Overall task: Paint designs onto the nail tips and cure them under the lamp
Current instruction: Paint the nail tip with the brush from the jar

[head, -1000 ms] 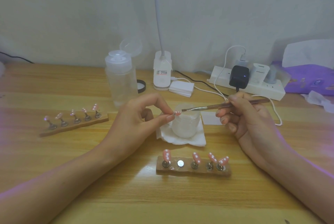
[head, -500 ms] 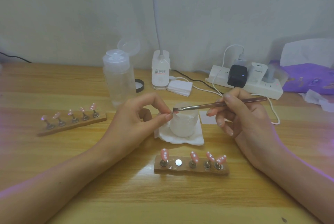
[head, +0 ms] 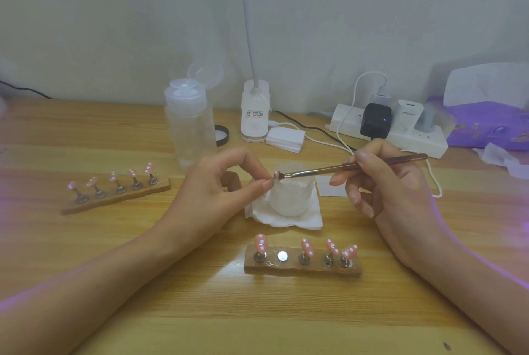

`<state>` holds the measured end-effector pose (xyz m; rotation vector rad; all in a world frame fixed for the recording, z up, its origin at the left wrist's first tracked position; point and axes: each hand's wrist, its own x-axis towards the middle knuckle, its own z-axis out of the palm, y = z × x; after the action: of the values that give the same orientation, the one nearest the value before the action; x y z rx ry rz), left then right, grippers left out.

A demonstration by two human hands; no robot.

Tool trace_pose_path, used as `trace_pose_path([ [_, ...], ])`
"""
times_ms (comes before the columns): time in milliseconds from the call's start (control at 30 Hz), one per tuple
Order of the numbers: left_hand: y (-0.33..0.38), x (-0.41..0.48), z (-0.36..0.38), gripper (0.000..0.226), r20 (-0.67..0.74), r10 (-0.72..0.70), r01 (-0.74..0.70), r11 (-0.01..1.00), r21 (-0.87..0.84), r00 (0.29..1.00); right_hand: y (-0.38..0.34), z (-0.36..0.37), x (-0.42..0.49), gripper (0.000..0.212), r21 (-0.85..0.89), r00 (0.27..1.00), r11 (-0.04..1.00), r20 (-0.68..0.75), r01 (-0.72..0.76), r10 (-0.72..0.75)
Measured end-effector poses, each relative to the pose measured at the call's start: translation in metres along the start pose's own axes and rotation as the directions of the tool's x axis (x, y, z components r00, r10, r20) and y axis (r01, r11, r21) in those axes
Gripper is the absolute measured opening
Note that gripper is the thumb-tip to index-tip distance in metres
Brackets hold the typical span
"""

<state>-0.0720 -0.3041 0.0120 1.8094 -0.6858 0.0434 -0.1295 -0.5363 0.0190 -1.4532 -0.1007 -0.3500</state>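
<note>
My left hand pinches a small pink nail tip between thumb and forefinger, above a white frosted jar. My right hand grips a thin brush, and its bristle end touches the nail tip. In front of me a wooden holder carries several pink dotted nail tips on metal stands, with one bare magnet spot. A second wooden holder with several nail tips lies at the left. The lamp's white base and gooseneck stand at the back centre.
A clear pump bottle with its lid flipped up stands behind my left hand. The jar sits on a white tissue. A power strip with chargers and cables lies at the back right, beside a purple pack.
My right hand has moved the brush leftwards until its bristles reached the nail tip in my left hand. My left hand has stayed almost still.
</note>
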Motion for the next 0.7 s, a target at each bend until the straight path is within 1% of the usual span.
trace_pose_path([
  [167,0.001,-0.001,0.000,0.013,-0.022,0.012,-0.011,1.000,0.009,1.000,0.001,-0.004,0.000,0.020,-0.029,0.999,1.000,-0.045,-0.001,0.000],
  [200,0.002,-0.001,0.000,0.011,-0.058,0.025,-0.025,1.000,0.000,0.998,0.001,-0.005,0.000,0.019,-0.024,0.999,1.000,-0.051,0.000,-0.001],
  [300,0.009,0.001,-0.005,0.001,-0.224,0.036,-0.052,0.997,-0.065,0.974,-0.001,-0.006,0.000,0.018,-0.008,0.998,1.000,-0.068,0.004,-0.005],
  [400,0.024,0.005,-0.016,0.002,-0.356,0.058,-0.122,0.979,-0.161,0.933,-0.001,-0.005,-0.001,0.020,-0.004,0.997,1.000,-0.079,-0.002,0.001],
  [467,0.038,0.005,-0.022,0.005,-0.398,0.107,-0.197,0.962,-0.191,0.911,-0.002,-0.005,-0.001,0.026,0.001,0.996,1.000,-0.089,-0.010,0.010],
  [533,0.050,0.003,-0.024,0.009,-0.387,0.181,-0.270,0.944,-0.189,0.904,-0.003,-0.004,0.000,0.027,0.023,0.995,1.000,-0.099,-0.016,0.018],
  [600,0.059,-0.002,-0.020,0.011,-0.320,0.250,-0.313,0.935,-0.165,0.914,-0.003,-0.005,0.000,0.026,0.041,0.994,0.999,-0.110,-0.022,0.026],
  [633,0.061,-0.005,-0.018,0.011,-0.263,0.276,-0.319,0.937,-0.139,0.925,-0.003,-0.005,0.000,0.026,0.046,0.993,0.999,-0.115,-0.025,0.030],
  [700,0.062,-0.013,-0.010,0.008,-0.093,0.303,-0.308,0.950,-0.047,0.948,-0.002,-0.005,0.000,0.026,0.052,0.992,0.998,-0.122,-0.027,0.033],
])
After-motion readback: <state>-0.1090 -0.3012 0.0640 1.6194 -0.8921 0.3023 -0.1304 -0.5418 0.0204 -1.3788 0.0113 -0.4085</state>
